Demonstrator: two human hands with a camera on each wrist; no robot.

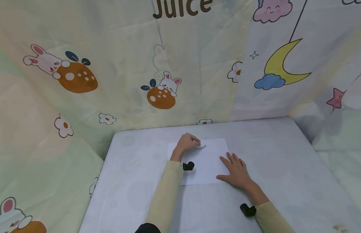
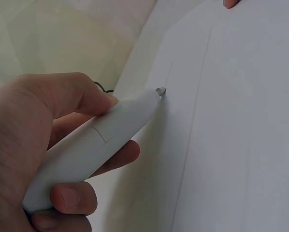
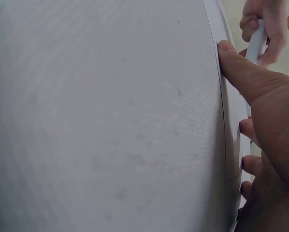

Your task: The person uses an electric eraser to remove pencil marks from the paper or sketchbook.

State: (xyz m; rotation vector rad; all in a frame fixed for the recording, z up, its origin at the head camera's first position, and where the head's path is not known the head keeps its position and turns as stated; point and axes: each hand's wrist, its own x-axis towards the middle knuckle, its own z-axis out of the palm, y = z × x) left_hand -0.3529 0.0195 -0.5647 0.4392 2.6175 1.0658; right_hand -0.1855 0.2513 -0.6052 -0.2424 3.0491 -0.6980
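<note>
My left hand (image 1: pixel 186 144) holds a thick white pen-shaped tool (image 2: pixel 93 147), its barrel lying between thumb and fingers. The tool's small greyish tip (image 2: pixel 160 91) is right at the far part of a white sheet of paper (image 1: pixel 203 166), at the end of a short faint line. A longer thin line (image 2: pixel 189 150) runs beside it across the sheet. My right hand (image 1: pixel 237 171) lies with fingers spread at the paper's right edge, thumb toward the near corner. In the right wrist view, its thumb (image 3: pixel 236 63) rests along the sheet's edge.
Under the paper is a table with a pale cloth (image 1: pixel 133 191). Behind it hangs a printed fabric backdrop (image 1: pixel 125 42) with rabbits, flowers and a moon. Black wrist pieces (image 1: pixel 248 210) sit beside both sleeves.
</note>
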